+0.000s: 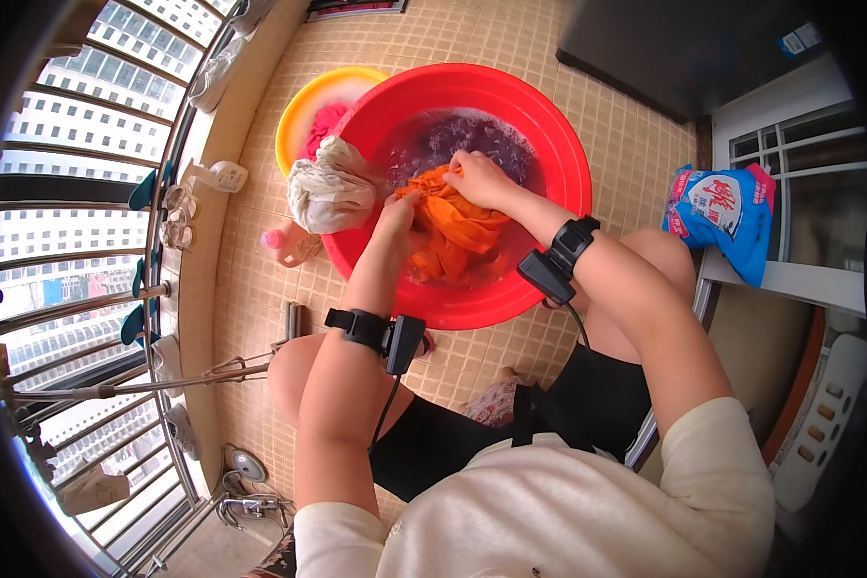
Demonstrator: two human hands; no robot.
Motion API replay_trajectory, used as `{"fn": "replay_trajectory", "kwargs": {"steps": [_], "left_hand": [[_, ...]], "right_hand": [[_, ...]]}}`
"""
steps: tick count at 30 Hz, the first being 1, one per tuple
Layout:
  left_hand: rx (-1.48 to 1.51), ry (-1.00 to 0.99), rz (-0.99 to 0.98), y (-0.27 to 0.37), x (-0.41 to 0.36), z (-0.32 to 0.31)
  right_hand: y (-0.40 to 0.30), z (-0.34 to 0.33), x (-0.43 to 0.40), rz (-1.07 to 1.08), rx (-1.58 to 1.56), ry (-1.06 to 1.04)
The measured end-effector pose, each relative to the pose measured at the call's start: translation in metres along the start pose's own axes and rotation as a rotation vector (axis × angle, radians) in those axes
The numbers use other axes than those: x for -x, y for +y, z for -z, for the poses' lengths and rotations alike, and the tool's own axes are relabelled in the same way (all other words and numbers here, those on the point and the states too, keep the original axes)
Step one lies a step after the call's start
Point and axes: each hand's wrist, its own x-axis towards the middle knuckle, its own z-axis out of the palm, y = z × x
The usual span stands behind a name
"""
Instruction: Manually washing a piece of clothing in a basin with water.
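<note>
A large red plastic basin (560, 137) holds dark, sudsy water. Orange cloth (451, 217) lies bunched in it, its lower part under the water. My right hand (477, 179) grips the top of the orange cloth between thumb and fingers. At the cloth's left edge, my left hand (399, 217) has its fingers on the fabric; part of the hand's grip is hidden. A twisted bundle of off-white cloth (331, 189) rests on the basin's left rim, beside my left hand.
A yellow basin (289, 119) with pink cloth (325, 128) stands behind left. Bottles (292, 244) and a drying rack's metal bars (224, 376) are at left. A blue detergent bag (722, 217) sits right, by a sliding door. Shoes (217, 76) line the window ledge.
</note>
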Motion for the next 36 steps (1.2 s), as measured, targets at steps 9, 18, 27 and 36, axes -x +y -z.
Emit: {"fn": "replay_trajectory", "kwargs": {"steps": [9, 18, 27, 36], "left_hand": [[-0.037, 0.028, 0.199, -0.007, -0.002, -0.015], [-0.074, -0.001, -0.118, -0.016, 0.044, -0.076], [-0.029, -0.031, 0.005, -0.011, 0.037, -0.075], [-0.046, -0.055, -0.002, 0.000, 0.053, -0.050]], "right_hand": [[-0.019, -0.006, 0.000, -0.432, -0.017, 0.002], [-0.060, 0.033, 0.017, -0.128, -0.265, 0.408], [-0.071, 0.024, 0.033, 0.011, -0.222, 0.401], [-0.092, 0.014, 0.037, 0.041, -0.253, 0.399]]}}
